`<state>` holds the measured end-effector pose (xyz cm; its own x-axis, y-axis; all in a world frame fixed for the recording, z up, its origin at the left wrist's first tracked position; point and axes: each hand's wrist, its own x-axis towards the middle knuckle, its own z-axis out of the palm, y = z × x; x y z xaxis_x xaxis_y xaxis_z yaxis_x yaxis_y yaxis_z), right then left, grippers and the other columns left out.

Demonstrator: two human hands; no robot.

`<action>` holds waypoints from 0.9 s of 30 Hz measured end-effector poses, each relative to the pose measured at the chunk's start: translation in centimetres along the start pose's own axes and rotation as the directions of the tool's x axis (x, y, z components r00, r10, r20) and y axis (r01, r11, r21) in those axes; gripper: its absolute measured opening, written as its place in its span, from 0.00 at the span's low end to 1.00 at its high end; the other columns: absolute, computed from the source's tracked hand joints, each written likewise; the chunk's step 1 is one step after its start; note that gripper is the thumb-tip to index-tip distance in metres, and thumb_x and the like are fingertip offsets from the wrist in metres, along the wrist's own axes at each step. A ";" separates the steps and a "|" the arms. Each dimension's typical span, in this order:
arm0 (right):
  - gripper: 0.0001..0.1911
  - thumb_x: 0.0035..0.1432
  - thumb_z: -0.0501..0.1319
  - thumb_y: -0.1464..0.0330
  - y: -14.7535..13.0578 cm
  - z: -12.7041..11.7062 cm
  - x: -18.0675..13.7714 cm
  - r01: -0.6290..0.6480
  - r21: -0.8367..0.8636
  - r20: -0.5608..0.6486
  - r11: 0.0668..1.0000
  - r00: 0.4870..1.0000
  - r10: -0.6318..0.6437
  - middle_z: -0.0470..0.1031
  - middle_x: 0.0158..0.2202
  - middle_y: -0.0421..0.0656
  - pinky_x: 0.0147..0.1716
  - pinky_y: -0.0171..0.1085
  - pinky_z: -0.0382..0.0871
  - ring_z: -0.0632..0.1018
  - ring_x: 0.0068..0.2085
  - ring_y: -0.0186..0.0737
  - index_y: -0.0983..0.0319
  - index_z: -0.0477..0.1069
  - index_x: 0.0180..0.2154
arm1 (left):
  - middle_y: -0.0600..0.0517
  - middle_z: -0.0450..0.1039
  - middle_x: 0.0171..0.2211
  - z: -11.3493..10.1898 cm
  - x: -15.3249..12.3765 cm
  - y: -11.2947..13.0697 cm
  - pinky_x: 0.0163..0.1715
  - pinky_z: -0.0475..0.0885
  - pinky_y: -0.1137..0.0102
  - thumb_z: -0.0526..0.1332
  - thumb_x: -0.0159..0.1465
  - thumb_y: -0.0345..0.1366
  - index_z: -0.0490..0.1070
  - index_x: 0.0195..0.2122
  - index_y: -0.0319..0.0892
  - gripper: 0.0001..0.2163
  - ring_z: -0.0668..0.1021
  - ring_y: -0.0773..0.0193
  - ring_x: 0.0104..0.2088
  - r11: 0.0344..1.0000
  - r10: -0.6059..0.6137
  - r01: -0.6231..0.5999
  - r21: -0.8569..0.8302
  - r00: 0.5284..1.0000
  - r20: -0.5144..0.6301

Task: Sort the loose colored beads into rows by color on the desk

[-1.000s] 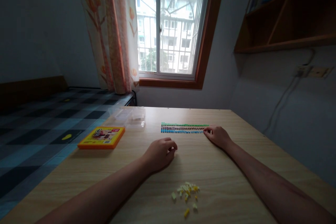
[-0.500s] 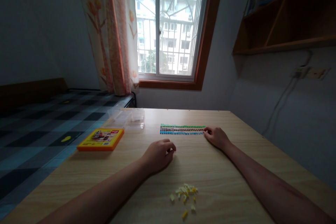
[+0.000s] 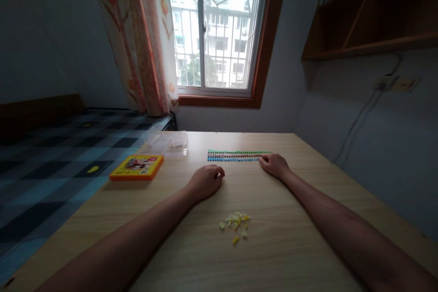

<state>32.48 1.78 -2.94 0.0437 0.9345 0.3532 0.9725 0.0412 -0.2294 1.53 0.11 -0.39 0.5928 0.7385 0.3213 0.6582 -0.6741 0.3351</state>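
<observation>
Beyond the yellow pieces (image 3: 237,220), the left hand (image 3: 206,181) is half curled and the right hand (image 3: 274,164) bent more tightly, their hold I cannot tell, and one careless push could disturb the brick rows (image 3: 226,156) at the latter's fingertips.

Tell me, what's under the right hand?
The right hand is over the wooden table, by the right end of the blue row. What lies directly beneath the hand is covered, so I can't tell whether any piece is there.
</observation>
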 end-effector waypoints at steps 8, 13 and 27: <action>0.23 0.60 0.54 0.53 -3.9 -0.3 -3.4 0.095 0.161 0.089 0.982 0.990 -0.111 0.70 0.21 0.38 0.24 0.33 0.50 0.68 0.25 0.33 0.61 0.66 0.20 | 0.52 0.74 0.29 0.0 0.1 0.3 0.30 0.63 0.72 0.56 0.61 0.36 0.74 0.35 0.43 0.07 0.73 0.64 0.29 0.997 -0.048 0.047 0.069 0.999 0.021; 0.21 0.57 0.59 0.53 -6.7 -0.3 -4.9 0.140 0.472 0.163 0.870 0.957 -0.242 0.65 0.21 0.36 0.26 0.32 0.54 0.66 0.25 0.32 0.62 0.65 0.21 | 0.55 0.73 0.27 0.0 0.3 0.2 0.28 0.60 0.72 0.59 0.59 0.39 0.73 0.36 0.44 0.08 0.71 0.66 0.27 0.995 -0.103 0.103 -0.004 0.993 0.049; 0.15 0.61 0.60 0.60 -9.5 -2.9 -7.7 0.337 0.772 0.068 0.539 0.799 -0.597 0.69 0.25 0.41 0.30 0.34 0.61 0.69 0.29 0.35 0.65 0.74 0.28 | 0.59 0.60 0.21 -4.2 -2.0 1.0 0.22 0.55 0.75 0.67 0.54 0.46 0.67 0.26 0.39 0.15 0.62 0.72 0.23 0.846 0.196 0.210 -0.490 0.732 0.653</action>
<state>23.57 -6.87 -0.88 -0.5616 0.7461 0.3577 0.3621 0.6103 -0.7046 -0.94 -2.11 3.02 0.8659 0.4165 -0.2771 0.4540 -0.4213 0.7851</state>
